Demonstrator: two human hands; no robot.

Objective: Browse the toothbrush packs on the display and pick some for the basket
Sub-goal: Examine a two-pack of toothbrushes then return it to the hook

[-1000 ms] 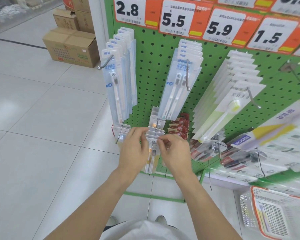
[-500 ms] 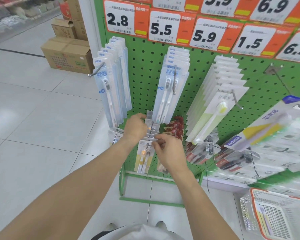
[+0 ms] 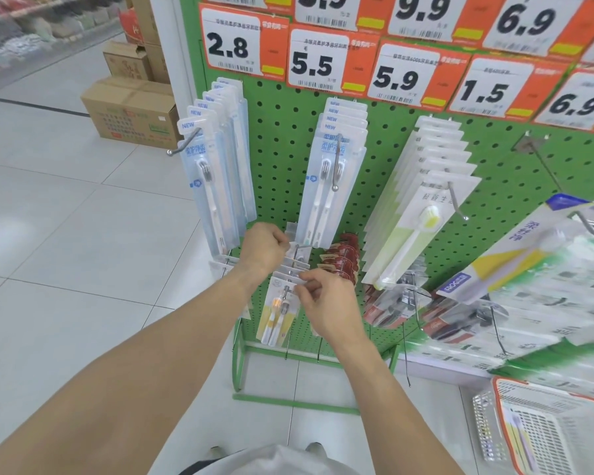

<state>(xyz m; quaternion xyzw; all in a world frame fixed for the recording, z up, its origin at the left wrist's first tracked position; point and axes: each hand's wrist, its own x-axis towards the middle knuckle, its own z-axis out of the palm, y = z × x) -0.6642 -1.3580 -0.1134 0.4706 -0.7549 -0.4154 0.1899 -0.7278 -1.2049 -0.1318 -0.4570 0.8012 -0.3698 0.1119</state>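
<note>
Both hands work at a low hook on the green pegboard display (image 3: 282,138), where several toothbrush packs with yellow and white brushes (image 3: 276,313) hang. My left hand (image 3: 266,246) is curled around the tops of the rear packs on that hook. My right hand (image 3: 326,299) pinches the top edge of the front pack. Above hang pale blue packs (image 3: 216,180) and twin-brush packs (image 3: 330,186). A white and orange basket (image 3: 549,430) stands on the floor at the lower right with a toothbrush pack inside.
Green-brush packs (image 3: 422,214) and dark red packs (image 3: 343,255) hang to the right, with more blurred packs at the far right. Bare metal hooks stick out from the board. Price cards line the top. Cardboard boxes (image 3: 131,111) stand on the tiled floor behind left.
My left hand has moved farther back along the hook to the rear packs. My right hand stays pinching the front pack. The camera has tilted up slightly.
</note>
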